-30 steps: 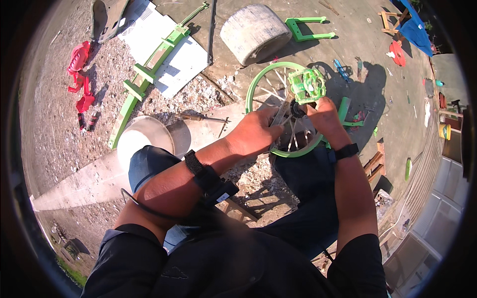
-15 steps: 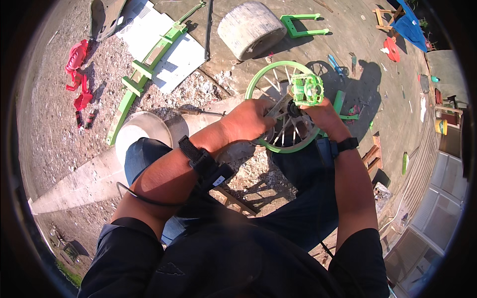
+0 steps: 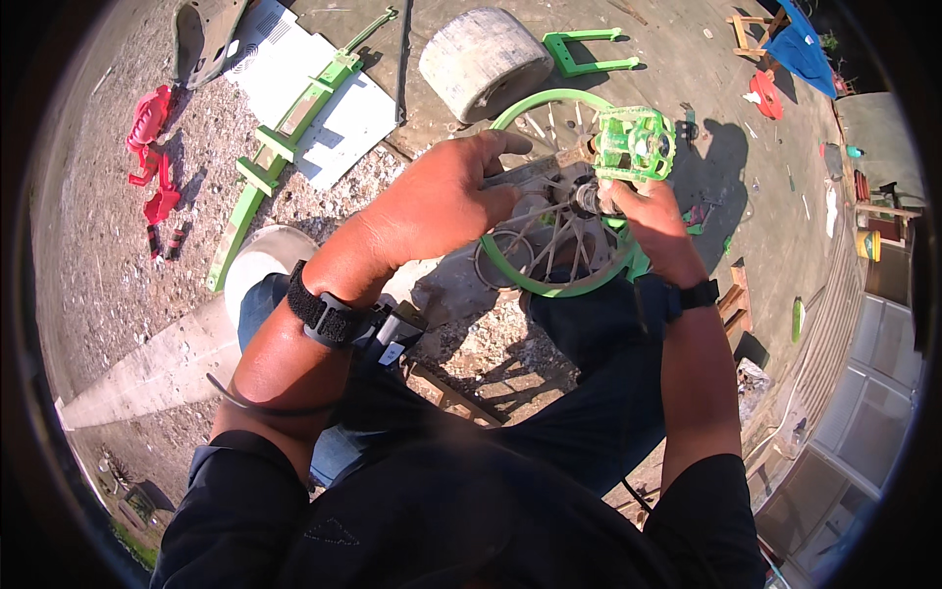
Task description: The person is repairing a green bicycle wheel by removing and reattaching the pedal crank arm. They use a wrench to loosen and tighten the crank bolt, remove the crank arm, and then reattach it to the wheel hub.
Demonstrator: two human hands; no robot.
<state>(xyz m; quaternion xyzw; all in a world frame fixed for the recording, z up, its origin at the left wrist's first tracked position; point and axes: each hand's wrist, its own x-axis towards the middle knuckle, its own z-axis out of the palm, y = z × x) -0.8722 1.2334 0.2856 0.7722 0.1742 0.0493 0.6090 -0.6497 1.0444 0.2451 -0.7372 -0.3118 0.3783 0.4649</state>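
Note:
A small lime-green spoked wheel (image 3: 561,290) stands tilted between my knees. A light-green pedal (image 3: 636,143) sits above its far right part, and a grey crank arm (image 3: 540,171) runs left from it across the spokes. My right hand (image 3: 653,221) is closed at the near side of the pedal, thumb close to the round hub (image 3: 587,198); its other fingers are mostly hidden. At the left end of the crank arm is my left hand (image 3: 432,201), thumb and forefinger spread on either side of the arm, with a gap between them.
Ahead lie a concrete cylinder (image 3: 481,64), a green fork-shaped part (image 3: 594,54) and a long green frame (image 3: 285,142) partly over a white sheet (image 3: 339,113). Red plastic parts (image 3: 152,123) lie far left. A pale cone-shaped base (image 3: 270,250) stands by my left knee.
My left hand has moved left and away from me, its fingers opening out. The pedal has shifted right and farther away, and the crank arm now lies flatter across the wheel.

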